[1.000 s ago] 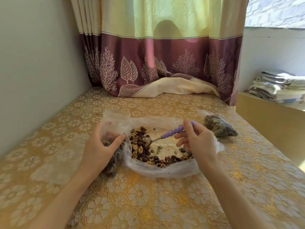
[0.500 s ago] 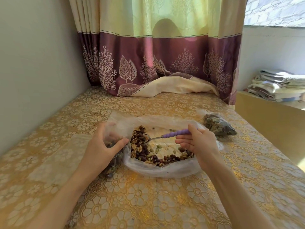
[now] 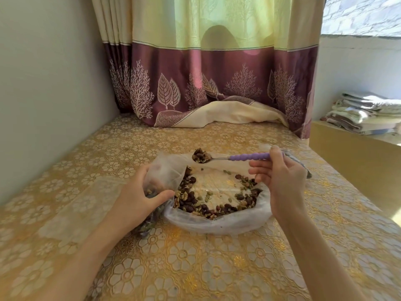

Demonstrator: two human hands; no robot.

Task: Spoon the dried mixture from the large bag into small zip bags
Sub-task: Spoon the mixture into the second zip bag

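Note:
The large clear bag point(image 3: 217, 223) lies open on the table, with dried nuts and beans point(image 3: 191, 198) ringed around its inside. My left hand point(image 3: 138, 198) grips a small zip bag point(image 3: 165, 172), partly filled, holding its mouth open at the large bag's left edge. My right hand point(image 3: 280, 179) pinches the purple handle of a spoon point(image 3: 249, 157). The spoon's bowl point(image 3: 200, 157) is heaped with mixture and hangs above the large bag's far edge, just right of the small bag's mouth.
A filled small bag point(image 3: 301, 164) lies mostly hidden behind my right hand. The gold floral tablecloth point(image 3: 195, 268) covers the table. A wall runs along the left, a curtain point(image 3: 217, 83) hangs at the back, and folded cloths point(image 3: 366, 114) sit on a ledge at the right.
The spoon was down in the mixture inside the large bag. It has lifted out, loaded, and moved up toward the far edge. My left hand keeps holding the small bag.

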